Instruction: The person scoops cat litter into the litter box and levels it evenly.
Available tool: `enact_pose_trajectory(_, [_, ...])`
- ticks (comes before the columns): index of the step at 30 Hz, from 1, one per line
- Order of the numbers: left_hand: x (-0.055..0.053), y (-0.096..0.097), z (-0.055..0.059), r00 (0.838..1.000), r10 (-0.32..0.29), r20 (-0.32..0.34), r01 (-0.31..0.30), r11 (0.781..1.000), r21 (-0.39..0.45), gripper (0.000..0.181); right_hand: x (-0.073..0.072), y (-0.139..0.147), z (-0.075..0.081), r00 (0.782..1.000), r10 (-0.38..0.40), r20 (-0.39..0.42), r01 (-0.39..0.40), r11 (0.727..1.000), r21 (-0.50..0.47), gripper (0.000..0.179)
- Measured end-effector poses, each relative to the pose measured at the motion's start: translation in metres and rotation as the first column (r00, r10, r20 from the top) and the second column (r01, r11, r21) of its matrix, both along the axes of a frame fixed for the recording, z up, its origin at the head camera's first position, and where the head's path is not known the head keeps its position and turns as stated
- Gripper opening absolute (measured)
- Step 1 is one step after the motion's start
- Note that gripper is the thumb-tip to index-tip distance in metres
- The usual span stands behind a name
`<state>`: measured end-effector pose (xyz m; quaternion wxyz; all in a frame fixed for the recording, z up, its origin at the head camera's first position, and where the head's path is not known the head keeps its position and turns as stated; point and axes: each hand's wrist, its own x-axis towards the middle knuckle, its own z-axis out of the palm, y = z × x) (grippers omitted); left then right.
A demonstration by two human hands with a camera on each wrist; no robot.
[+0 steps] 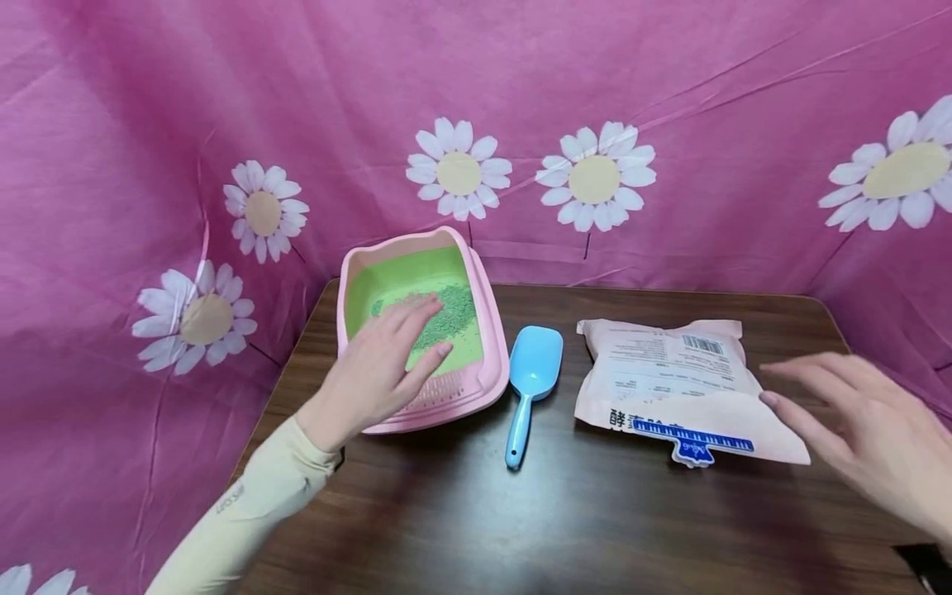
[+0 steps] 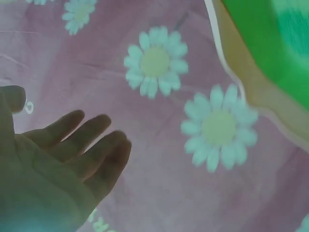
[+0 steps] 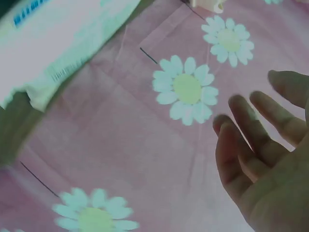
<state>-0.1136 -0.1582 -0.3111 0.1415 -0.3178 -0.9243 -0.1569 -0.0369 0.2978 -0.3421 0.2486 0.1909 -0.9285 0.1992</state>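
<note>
My left hand is above the near side of a pink litter box, fingers extended and holding nothing. Green litter granules lie on the box's green floor, partly hidden by that hand. A blue litter scoop lies on the table just right of the box, handle toward me. Farther right is a pale pink printed bag with a blue sealing clip along its near edge. Close to the bag's right side, my right hand has its fingers loosely extended and grips nothing.
Everything stands on a dark brown wooden table. A magenta cloth with white daisies hangs behind the table and along both sides. The slotted front step of the litter box faces me.
</note>
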Motion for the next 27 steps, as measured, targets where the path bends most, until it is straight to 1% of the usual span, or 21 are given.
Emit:
enact_pose_trajectory(2, [-0.002, -0.002, 0.011, 0.999, 0.028, -0.044, -0.030, 0.998, -0.048, 0.059, -0.007, -0.003, 0.011, 0.999, 0.036, -0.007, -0.036, 0.999, 0.030, 0.041])
enact_pose_trajectory(4, [-0.005, -0.002, 0.022, 0.996, 0.051, -0.073, -0.057, 0.994, -0.091, 0.064, -0.015, -0.007, 0.022, 0.997, 0.072, -0.015, -0.071, 0.996, 0.055, 0.054])
enact_pose_trajectory(8, [-0.016, 0.003, 0.038, 0.989, 0.099, -0.114, -0.115, 0.983, -0.141, 0.070, -0.032, -0.016, 0.041, 0.998, 0.053, 0.017, -0.054, 0.991, 0.120, 0.068])
enact_pose_trajectory(11, [-0.027, 0.008, 0.045, 0.983, 0.142, -0.116, -0.161, 0.971, -0.178, 0.073, -0.050, -0.019, 0.048, 0.999, -0.005, 0.054, -0.005, 0.984, 0.177, 0.078])
enact_pose_trajectory(12, [-0.031, 0.010, 0.045, 0.983, 0.151, -0.108, -0.170, 0.966, -0.192, 0.074, -0.057, -0.018, 0.049, 0.997, -0.022, 0.067, 0.008, 0.981, 0.195, 0.081])
enact_pose_trajectory(14, [-0.039, 0.016, 0.045, 0.984, 0.149, -0.094, -0.167, 0.961, -0.221, 0.075, -0.073, -0.016, 0.046, 0.996, -0.046, 0.077, 0.028, 0.974, 0.225, 0.087])
enact_pose_trajectory(17, [-0.054, 0.023, 0.040, 0.990, 0.110, -0.087, -0.128, 0.963, -0.236, 0.074, -0.093, -0.012, 0.039, 0.992, -0.062, 0.105, 0.033, 0.966, 0.255, 0.093])
enact_pose_trajectory(19, [-0.063, 0.027, 0.036, 0.992, 0.088, -0.086, -0.106, 0.966, -0.237, 0.073, -0.103, -0.011, 0.033, 0.990, -0.061, 0.125, 0.025, 0.961, 0.274, 0.095])
enact_pose_trajectory(21, [-0.070, 0.030, 0.033, 0.993, 0.083, -0.081, -0.100, 0.965, -0.241, 0.073, -0.110, -0.012, 0.027, 0.988, -0.060, 0.144, 0.015, 0.956, 0.292, 0.095])
enact_pose_trajectory(23, [-0.076, 0.032, 0.030, 0.993, 0.094, -0.069, -0.108, 0.961, -0.255, 0.074, -0.114, -0.013, 0.024, 0.986, -0.057, 0.159, 0.005, 0.951, 0.308, 0.096])
enact_pose_trajectory(27, [-0.082, 0.034, 0.025, 0.990, 0.135, -0.032, -0.138, 0.943, -0.302, 0.077, -0.117, -0.017, 0.021, 0.986, -0.038, 0.161, -0.015, 0.947, 0.322, 0.095])
